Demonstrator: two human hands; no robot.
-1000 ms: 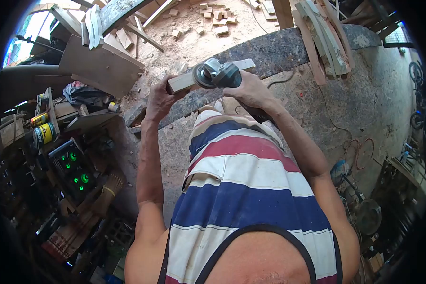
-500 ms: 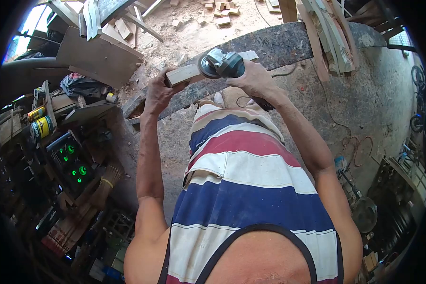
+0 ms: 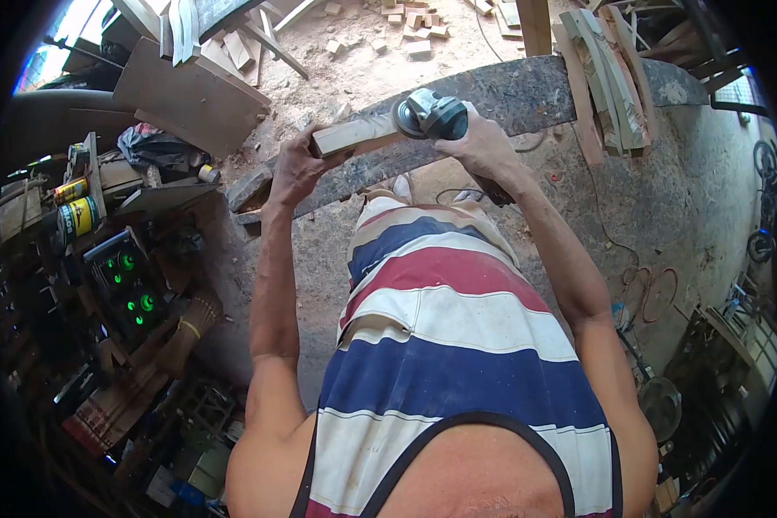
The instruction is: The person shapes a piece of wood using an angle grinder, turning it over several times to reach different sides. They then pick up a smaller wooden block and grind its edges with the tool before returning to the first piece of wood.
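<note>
My left hand (image 3: pixel 299 167) is closed around the near left end of a pale wooden piece (image 3: pixel 354 134). That piece lies along a dark, worn bench plank (image 3: pixel 514 95), its far end partly hidden behind the tool. In my right hand (image 3: pixel 485 154) is an angle grinder (image 3: pixel 436 115), gripped by its body. The grinder's round disc faces left and sits at the upper face of the wood, seemingly touching it. A dark cord hangs below my right wrist.
Several long wooden strips (image 3: pixel 609 82) lie across the bench's right part. Small wood blocks (image 3: pixel 419 30) and shavings litter the floor ahead. Brown boards (image 3: pixel 186 91) lean at left, above a yellow can (image 3: pixel 78 216) and a green-lit device (image 3: pixel 121 276). An orange cable (image 3: pixel 652 289) coils at right.
The grinder has slid right along the wood, baring more of its upper face. My left hand keeps its hold on the end. The whole view has shifted slightly.
</note>
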